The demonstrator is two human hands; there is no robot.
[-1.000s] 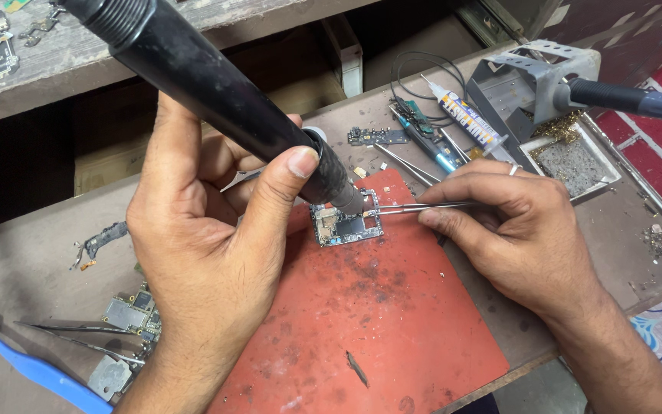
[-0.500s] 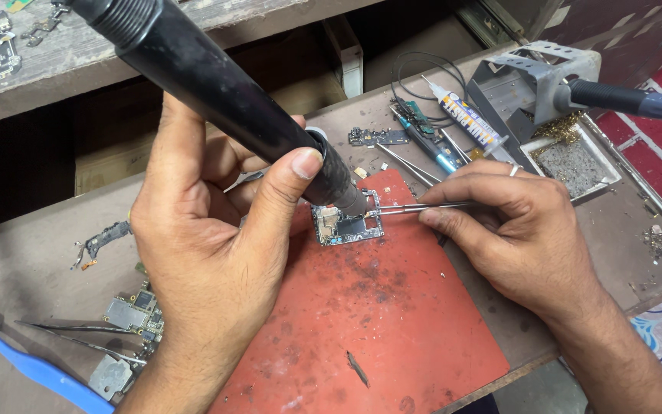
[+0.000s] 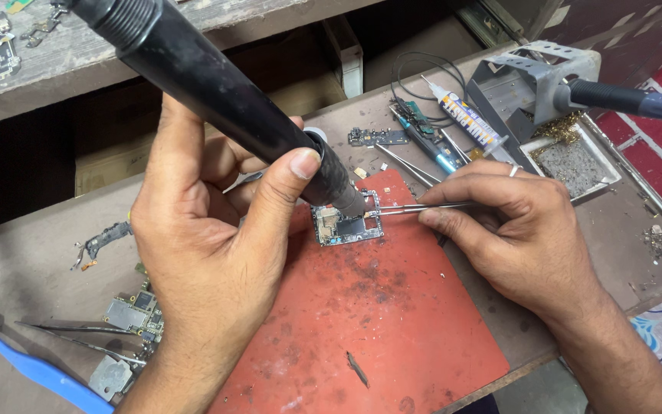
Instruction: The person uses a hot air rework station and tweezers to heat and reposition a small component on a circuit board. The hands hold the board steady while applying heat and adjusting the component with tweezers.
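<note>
My left hand [image 3: 208, 245] grips a thick black hot-air wand [image 3: 216, 84], with its metal nozzle pointing down at the upper right corner of a small circuit board [image 3: 344, 226]. The board lies on a red work mat [image 3: 377, 322]. My right hand [image 3: 515, 230] pinches metal tweezers [image 3: 415, 207], whose tips touch the board's right edge just under the nozzle.
A soldering iron in a grey stand [image 3: 530, 77] sits at the back right over a metal tray [image 3: 576, 161]. A glue tube [image 3: 465, 119], wires and small tools lie behind the mat. Loose boards [image 3: 136, 310], spare tweezers [image 3: 70, 333] and a blue tool [image 3: 32, 368] lie left.
The wand and both hands stay almost still; the nozzle and tweezer tips hold at the board's right edge.
</note>
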